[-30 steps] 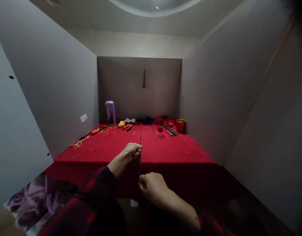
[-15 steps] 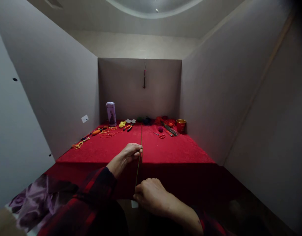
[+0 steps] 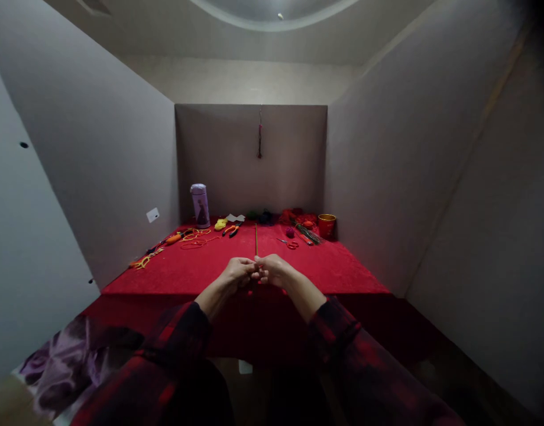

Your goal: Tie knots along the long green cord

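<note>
Cord (image 3: 256,241) stretches towards 12 o'clock over the red-covered table (image 3: 165,277); probably light and limp, best pinched at its near end. Left hand (image 3: 238,271): fingers pinched closed on it. Right hand (image 3: 275,270), at 3 o'clock: fingers curled, hold unclear.

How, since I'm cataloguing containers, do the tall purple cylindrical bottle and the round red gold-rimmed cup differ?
The purple cylindrical bottle is tall and slim, the round red cup short and squat. The bottle bears a dark figure; the cup has a gold rim. Both stand upright on the red cloth.
</note>
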A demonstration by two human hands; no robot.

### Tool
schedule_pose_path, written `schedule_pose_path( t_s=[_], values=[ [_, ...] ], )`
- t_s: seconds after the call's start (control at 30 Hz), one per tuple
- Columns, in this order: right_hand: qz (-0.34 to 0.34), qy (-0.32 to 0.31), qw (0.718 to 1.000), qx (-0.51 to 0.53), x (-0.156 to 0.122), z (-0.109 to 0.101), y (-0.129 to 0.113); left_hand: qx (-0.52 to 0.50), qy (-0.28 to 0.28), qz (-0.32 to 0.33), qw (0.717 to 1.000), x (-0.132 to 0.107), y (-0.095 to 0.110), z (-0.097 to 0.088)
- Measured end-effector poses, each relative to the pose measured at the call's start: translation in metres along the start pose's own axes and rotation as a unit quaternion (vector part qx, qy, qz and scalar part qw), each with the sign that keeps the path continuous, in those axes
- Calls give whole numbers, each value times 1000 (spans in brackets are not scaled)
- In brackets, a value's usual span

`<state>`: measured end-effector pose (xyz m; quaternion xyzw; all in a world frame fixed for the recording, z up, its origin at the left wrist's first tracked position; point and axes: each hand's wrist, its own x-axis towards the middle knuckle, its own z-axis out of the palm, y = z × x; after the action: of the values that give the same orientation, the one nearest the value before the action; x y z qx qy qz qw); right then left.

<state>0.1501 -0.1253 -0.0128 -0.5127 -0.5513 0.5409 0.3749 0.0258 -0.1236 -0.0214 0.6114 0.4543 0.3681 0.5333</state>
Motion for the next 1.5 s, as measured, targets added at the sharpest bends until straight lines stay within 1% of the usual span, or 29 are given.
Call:
schedule_pose_path(
  t_s=[0.1, 0.2, 0.33, 0.47, 0.6, 0.67, 0.77, 0.87, 0.93, 1.0, 1.07, 1.13, 1.2, 1.3, 1.4, 1.5],
  values=[
    [39, -30, 999, 5, 8, -5, 5, 13, 12, 2, 1000, 4, -5, 0],
    [50, -38, 998, -3, 10, -12, 12, 23, 22, 0, 999, 7, -8, -2],
    [30, -32, 999, -11, 7, -17, 17, 39, 35, -9, 999, 10, -11, -3],
    [-2, -30, 999, -37, 2, -18, 16, 52, 44, -7, 998, 11, -12, -4],
    [-35, -18, 994, -107, -4, -19, 12, 53, 41, -2, 998, 6, -7, -3],
    [-47, -11, 987, -151, -7, -23, 9, 49, 35, 0, 998, 2, -4, -3],
    [-54, -9, 977, -205, -14, -42, 1, 39, 28, 2, 999, -2, 1, -4],
    [-46, -10, 969, -243, -22, -73, -9, 29, 25, 3, 999, -5, 2, -7],
    [-39, 7, 963, -265, -25, -91, -14, 23, 26, 5, 999, -6, 3, -7],
    [-45, 42, 959, -278, -23, -98, -17, 19, 29, 8, 999, -6, 3, -7],
    [-62, 79, 956, -277, -18, -90, -18, 16, 30, 13, 999, -6, 3, -6],
    [-75, 96, 957, -263, -11, -70, -16, 17, 30, 18, 999, -5, 4, -6],
    [-70, 87, 964, -242, -5, -46, -14, 25, 31, 22, 999, -4, 4, -6],
    [-53, 36, 978, -201, -2, -22, -10, 42, 35, 27, 998, -3, 5, -6],
    [-43, -12, 984, -169, -1, -15, -6, 64, 35, 32, 997, -2, 4, -7],
    [-48, -18, 987, -155, 1, -16, -1, 90, 37, 41, 994, 1, 1, -7]
  ],
)
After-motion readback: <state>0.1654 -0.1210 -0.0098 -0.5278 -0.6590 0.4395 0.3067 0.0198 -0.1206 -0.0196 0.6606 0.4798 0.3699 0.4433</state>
